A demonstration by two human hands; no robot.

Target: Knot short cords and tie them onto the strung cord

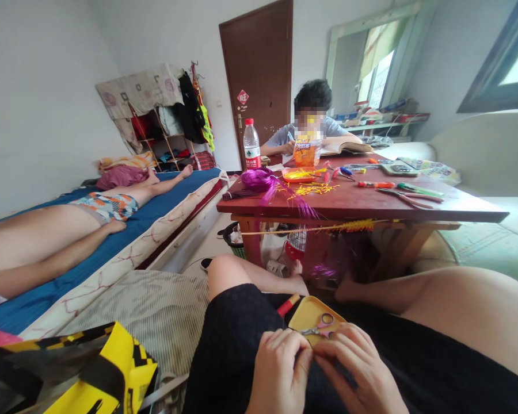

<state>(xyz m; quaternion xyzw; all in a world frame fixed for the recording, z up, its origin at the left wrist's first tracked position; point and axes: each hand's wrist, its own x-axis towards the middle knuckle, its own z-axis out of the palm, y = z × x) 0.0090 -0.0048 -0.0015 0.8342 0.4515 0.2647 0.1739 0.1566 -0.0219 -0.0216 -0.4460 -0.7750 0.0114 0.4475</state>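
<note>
My left hand (280, 368) and my right hand (358, 362) meet over my lap, fingertips pinched close together. Whatever they pinch is too small to make out. Just beyond them a yellow tray (307, 305) rests on my dark clothing, with pink-handled scissors (323, 326) lying in it. A red tube (288, 305) sits beside the tray's left edge. On the red-brown table (371, 201) ahead are a bundle of purple strands (259, 179), scattered yellow pieces (313, 188), an orange dish (300, 174) and pliers (410, 197).
A person (313, 109) sits across the table at an open book (347, 146). Another person lies on the blue bed (176, 190) at left. A water bottle (251, 144) and an orange cup (306, 152) stand on the table. A yellow-black bag (121, 368) lies at lower left.
</note>
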